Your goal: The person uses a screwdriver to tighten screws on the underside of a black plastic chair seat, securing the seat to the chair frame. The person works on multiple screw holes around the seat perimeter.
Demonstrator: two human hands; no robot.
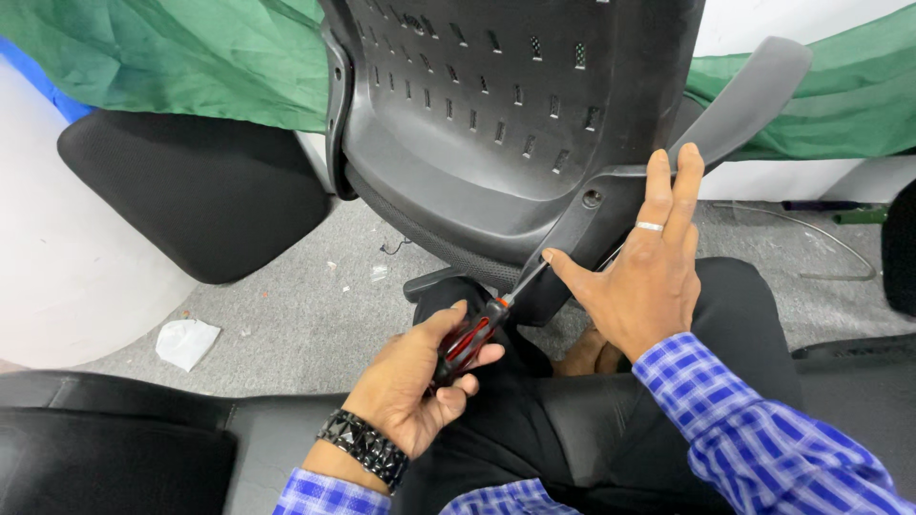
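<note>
The screwdriver [482,329], hard and light with a red-and-black handle, sits in the left hand [410,386], fingers wrapped tight; hold it there. Its tip meets the black chair back [477,124]. The right hand [644,272] rests flat, fingers spread.

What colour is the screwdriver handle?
Red and black, on the screwdriver gripped in the left hand. The head view, the only one, shows it clearly.
</note>
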